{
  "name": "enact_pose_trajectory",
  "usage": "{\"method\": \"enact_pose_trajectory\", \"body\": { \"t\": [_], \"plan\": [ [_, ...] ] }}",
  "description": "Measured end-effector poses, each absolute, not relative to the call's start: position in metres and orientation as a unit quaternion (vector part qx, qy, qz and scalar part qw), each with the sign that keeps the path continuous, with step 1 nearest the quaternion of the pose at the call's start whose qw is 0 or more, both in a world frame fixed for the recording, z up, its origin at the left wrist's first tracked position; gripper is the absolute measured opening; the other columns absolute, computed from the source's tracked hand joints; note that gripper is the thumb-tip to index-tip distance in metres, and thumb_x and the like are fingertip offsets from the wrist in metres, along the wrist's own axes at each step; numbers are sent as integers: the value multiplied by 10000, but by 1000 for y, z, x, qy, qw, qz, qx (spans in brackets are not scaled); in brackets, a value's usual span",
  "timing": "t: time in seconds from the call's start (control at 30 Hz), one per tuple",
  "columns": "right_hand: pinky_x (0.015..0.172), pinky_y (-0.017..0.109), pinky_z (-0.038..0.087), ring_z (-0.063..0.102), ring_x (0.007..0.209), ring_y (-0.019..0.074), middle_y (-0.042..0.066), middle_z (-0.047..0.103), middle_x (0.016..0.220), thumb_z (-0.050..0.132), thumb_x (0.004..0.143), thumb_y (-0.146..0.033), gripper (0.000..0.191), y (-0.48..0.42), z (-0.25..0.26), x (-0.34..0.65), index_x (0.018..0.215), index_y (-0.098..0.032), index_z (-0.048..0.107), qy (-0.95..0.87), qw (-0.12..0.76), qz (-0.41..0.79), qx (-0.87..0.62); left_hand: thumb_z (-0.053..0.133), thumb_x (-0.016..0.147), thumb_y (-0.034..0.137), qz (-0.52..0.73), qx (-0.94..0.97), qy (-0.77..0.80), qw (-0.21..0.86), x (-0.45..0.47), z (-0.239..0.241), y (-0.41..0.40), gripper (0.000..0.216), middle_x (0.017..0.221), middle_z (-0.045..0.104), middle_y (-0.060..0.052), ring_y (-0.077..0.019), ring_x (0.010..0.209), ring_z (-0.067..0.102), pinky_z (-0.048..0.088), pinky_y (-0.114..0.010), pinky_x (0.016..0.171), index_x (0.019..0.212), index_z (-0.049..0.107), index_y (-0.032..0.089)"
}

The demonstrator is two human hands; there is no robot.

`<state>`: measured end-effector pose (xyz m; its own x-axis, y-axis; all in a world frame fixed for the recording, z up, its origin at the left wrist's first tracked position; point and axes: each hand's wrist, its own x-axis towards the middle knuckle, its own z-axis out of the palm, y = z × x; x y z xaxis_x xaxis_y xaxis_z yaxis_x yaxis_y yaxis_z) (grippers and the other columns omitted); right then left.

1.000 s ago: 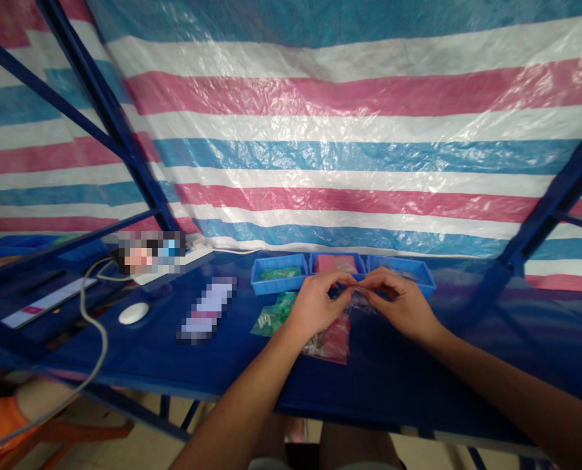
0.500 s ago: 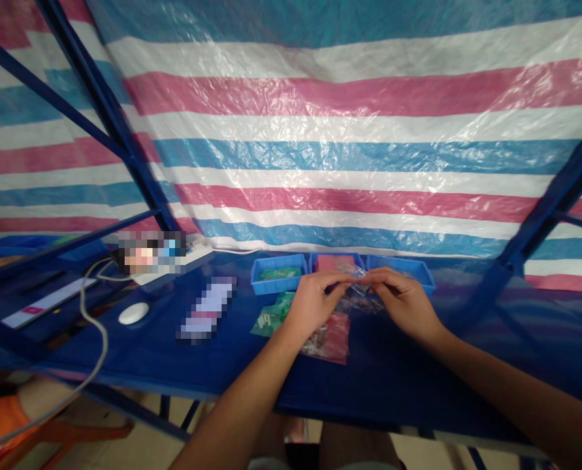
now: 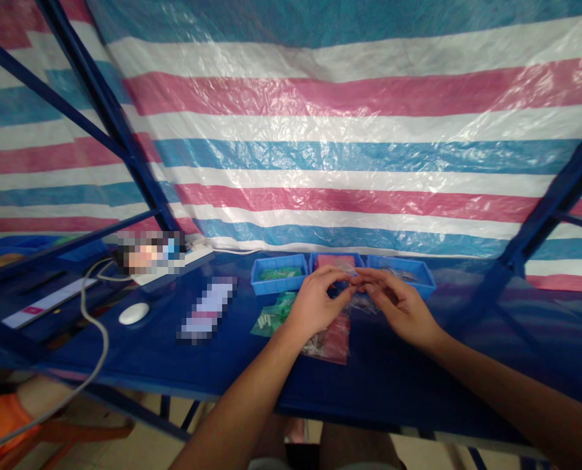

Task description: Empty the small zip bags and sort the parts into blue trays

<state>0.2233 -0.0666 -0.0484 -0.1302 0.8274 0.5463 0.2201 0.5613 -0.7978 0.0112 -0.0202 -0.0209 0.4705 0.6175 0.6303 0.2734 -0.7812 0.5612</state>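
Observation:
My left hand (image 3: 315,301) and my right hand (image 3: 402,307) meet fingertip to fingertip over the table. Both pinch a small clear plastic bag (image 3: 348,268), which my fingers mostly cover. Below them lies another clear bag (image 3: 365,303) with small dark pieces, partly hidden. Under my left wrist a red bag (image 3: 338,341) with small metal-looking parts rests on the blue tabletop. To its left is a green bag (image 3: 270,317) holding small light pieces, partly covered by my left forearm.
Three blue bins stand in a row behind my hands: a left bin (image 3: 279,286) with green bags, a middle bin (image 3: 315,258) with red ones, a right bin (image 3: 428,285) with clear ones. Leftward are a white mouse (image 3: 134,313), a cable (image 3: 105,339) and a blurred-out phone-like object (image 3: 207,310).
My fingertips have drawn closer together and overlap more, and the small bag between them is more covered. Both hands stay over the same spot; the bins and lying bags have not moved.

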Motion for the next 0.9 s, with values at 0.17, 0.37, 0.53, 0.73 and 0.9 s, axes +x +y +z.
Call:
{"method": "enact_pose_trajectory", "body": {
  "t": [0.17, 0.37, 0.53, 0.73, 0.9],
  "plan": [
    [1012, 438, 581, 702, 1143, 270, 92, 684, 1259, 665, 1025, -379, 324, -60, -51, 223, 1341, -310, 661, -680, 578, 219, -394, 683, 980, 219, 479, 819, 256, 185, 11, -19, -17, 144, 1215, 747, -103, -242, 1178, 704, 557, -400, 1064, 1050, 809, 212],
    [925, 421, 593, 712, 1025, 254, 75, 707, 1183, 742, 977, -351, 212, -57, -50, 226, 1183, -302, 749, -712, 560, 177, -386, 641, 1017, 244, 446, 835, 240, 217, 11, -15, -22, 171, 1102, 788, -82, -217, 1050, 741, 580, -358, 978, 1060, 802, 211],
    [910, 430, 574, 723, 960, 255, 57, 755, 1016, 738, 977, -350, 96, -49, -51, 235, 1014, -269, 775, -703, 558, 158, -412, 672, 1004, 296, 434, 832, 286, 196, 10, -19, -20, 211, 1126, 797, -73, -220, 1025, 754, 591, -346, 948, 1171, 769, 212],
    [895, 430, 555, 705, 938, 258, 61, 732, 1022, 660, 1013, -336, 168, -37, -31, 270, 1109, -273, 782, -701, 549, -22, -455, 663, 1006, 334, 360, 871, 309, 127, 4, -24, -19, 207, 1124, 790, -88, -248, 1093, 732, 560, -391, 1035, 1118, 777, 203],
    [905, 463, 557, 698, 1012, 301, 106, 710, 1078, 582, 1035, -326, 274, -27, -23, 306, 1199, -266, 792, -707, 491, -120, -495, 724, 958, 382, 312, 900, 288, 101, 2, -32, -18, 299, 1184, 784, -101, -271, 1166, 710, 534, -420, 1102, 1193, 780, 205]
  ]
}}
